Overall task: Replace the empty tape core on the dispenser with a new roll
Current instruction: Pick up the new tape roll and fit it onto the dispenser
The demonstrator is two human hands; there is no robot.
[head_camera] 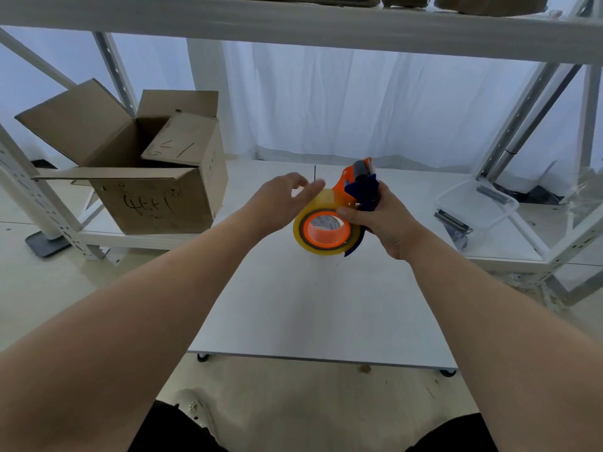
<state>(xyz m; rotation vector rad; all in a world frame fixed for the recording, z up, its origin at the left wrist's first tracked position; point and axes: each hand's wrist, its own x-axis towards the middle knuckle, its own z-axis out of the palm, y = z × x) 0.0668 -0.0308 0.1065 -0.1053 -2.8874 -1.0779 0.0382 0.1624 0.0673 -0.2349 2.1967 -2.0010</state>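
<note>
One dispenser (358, 188) grasped in right hand (386, 225), roll (302, 223) mounted, left hand (280, 201) released, box (153, 199) scribbled

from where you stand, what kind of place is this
Likely a packing or storage room: white metal shelving, an open cardboard box on its low shelf, and a tape dispenser gripped by the right hand over a white table.

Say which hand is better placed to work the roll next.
Likely left. The left hand is open, fingers at the tape roll; the right hand grips the dispenser.
</note>
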